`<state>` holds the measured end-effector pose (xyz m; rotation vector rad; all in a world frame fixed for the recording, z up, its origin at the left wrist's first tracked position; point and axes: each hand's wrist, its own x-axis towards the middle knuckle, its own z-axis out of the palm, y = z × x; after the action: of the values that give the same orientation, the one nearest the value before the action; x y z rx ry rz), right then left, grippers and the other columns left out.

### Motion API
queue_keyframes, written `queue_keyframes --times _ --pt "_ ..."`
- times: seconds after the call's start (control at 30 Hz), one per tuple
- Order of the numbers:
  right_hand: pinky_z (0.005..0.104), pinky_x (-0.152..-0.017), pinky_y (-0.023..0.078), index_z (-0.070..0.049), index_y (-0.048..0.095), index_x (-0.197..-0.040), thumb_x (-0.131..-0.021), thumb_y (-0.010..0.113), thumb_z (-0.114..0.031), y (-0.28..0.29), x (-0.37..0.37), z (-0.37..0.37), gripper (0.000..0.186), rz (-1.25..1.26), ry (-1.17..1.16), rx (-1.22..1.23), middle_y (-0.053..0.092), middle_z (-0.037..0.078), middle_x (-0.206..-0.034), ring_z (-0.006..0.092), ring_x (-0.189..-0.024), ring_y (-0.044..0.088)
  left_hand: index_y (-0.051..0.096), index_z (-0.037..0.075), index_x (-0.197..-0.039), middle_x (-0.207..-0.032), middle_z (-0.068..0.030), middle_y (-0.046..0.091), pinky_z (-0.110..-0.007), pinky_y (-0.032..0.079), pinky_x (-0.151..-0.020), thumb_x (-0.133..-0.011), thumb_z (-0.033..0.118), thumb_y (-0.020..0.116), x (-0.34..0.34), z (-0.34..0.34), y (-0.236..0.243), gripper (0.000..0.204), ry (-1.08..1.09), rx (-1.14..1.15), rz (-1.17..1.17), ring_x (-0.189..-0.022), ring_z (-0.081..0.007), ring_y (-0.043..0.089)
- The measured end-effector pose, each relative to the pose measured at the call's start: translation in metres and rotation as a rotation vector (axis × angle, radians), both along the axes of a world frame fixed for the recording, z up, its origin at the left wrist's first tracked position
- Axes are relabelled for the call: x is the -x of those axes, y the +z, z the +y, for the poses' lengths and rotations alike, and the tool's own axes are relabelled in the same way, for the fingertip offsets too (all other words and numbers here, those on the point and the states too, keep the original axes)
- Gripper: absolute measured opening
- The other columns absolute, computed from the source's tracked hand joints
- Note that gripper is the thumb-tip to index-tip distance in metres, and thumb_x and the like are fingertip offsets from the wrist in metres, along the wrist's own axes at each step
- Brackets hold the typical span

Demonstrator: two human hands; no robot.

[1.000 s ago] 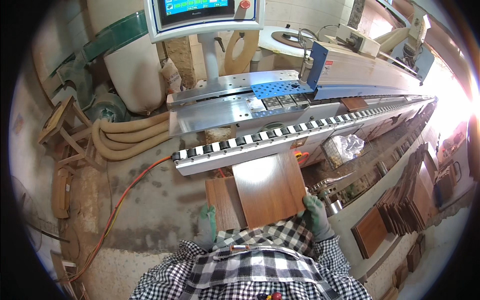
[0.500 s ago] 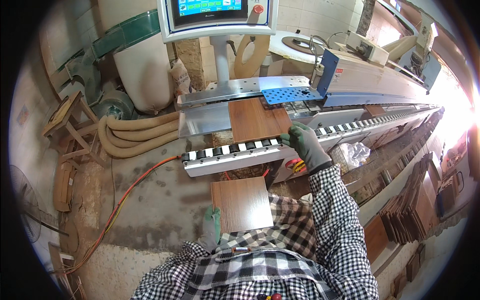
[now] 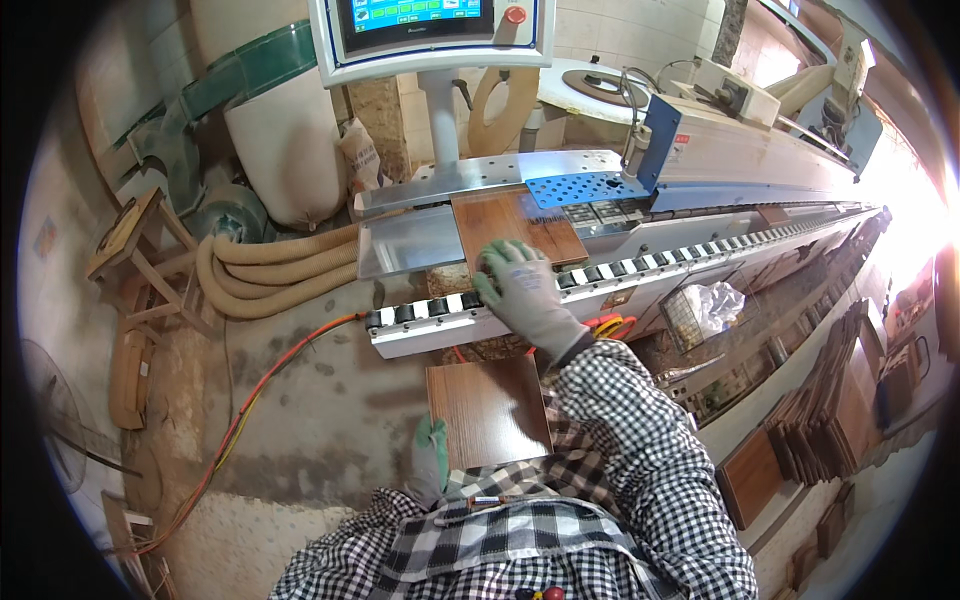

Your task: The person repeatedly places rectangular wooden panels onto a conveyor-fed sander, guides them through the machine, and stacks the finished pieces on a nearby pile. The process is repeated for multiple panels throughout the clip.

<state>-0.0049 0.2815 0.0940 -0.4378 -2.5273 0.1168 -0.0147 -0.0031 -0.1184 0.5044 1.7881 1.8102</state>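
Note:
A square brown wood-grain panel (image 3: 490, 405) is held upright-tilted before my body. My left hand (image 3: 428, 458), in a grey glove with green fingertips, grips its left edge. A second brown wood panel (image 3: 525, 222) lies flat on the machine's infeed, its far right part beneath a blue perforated plate (image 3: 588, 190). My right hand (image 3: 525, 290), gloved alike, rests over the near edge of that panel, fingers bent loosely on its surface and not closed round it. The palm passes above the roller rail (image 3: 430, 313) and hides part of it.
A control screen (image 3: 417, 22) with a red button stands beyond the machine. The roller rail runs off to the far right. Beige hoses (image 3: 285, 270) and a wooden stool (image 3: 140, 235) are on the left. Stacked brown panels (image 3: 815, 420) lean at right; an orange cable (image 3: 265, 375) crosses the floor.
My right hand has moved left along the near edge of the flat panel, from its right corner to its middle. My left hand keeps its hold on the other panel.

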Motion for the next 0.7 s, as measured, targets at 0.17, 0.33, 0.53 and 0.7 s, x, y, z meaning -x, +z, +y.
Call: queue_keyframes --times 0.17,0.33,0.53,0.7 --pt "0.0488 -0.102 0.043 -0.009 0.067 -0.111 -0.093 0.066 -0.032 -0.015 0.027 -0.006 0.029 0.012 -0.046 -0.011 0.065 0.01 -0.118 0.0326 -0.117 0.06 0.059 -0.002 -0.13 -0.105 -0.0014 0.061 -0.028 0.048 -0.079 -0.11 0.02 0.051 -0.001 -0.002 -0.001 0.031 0.021 -0.037 -0.075 -0.089 -0.0091 0.052" --pt "0.0478 -0.099 0.045 -0.009 0.068 -0.108 -0.092 0.066 -0.031 -0.02 0.029 -0.004 0.027 0.071 -0.06 -0.069 0.066 0.009 -0.114 0.0314 -0.112 0.062 0.059 0.0 -0.13 -0.101 0.0007 0.059 -0.025 0.048 -0.082 -0.11 0.021 0.049 0.003 -0.006 -0.003 0.03 0.006 0.034 -0.163 -0.088 -0.009 0.054" --pt "0.0462 -0.096 0.048 -0.01 0.069 -0.106 -0.093 0.066 -0.031 -0.018 0.026 -0.003 0.025 0.091 -0.041 -0.072 0.067 0.009 -0.111 0.0311 -0.107 0.064 0.062 0.003 -0.123 -0.094 0.0041 0.054 -0.023 0.048 -0.079 -0.108 0.021 0.053 0.001 -0.002 -0.017 0.024 0.104 -0.177 -0.392 -0.085 -0.0077 0.054" --pt "0.0458 -0.093 0.049 -0.01 0.069 -0.108 -0.092 0.066 -0.032 -0.011 0.024 -0.004 0.028 0.039 -0.051 -0.055 0.067 0.008 -0.11 0.0307 -0.106 0.065 0.063 0.004 -0.121 -0.093 0.0044 0.053 -0.022 0.046 -0.076 -0.107 0.02 0.054 0.01 -0.005 -0.042 0.023 0.086 -0.211 -0.495 -0.084 -0.0056 0.052"
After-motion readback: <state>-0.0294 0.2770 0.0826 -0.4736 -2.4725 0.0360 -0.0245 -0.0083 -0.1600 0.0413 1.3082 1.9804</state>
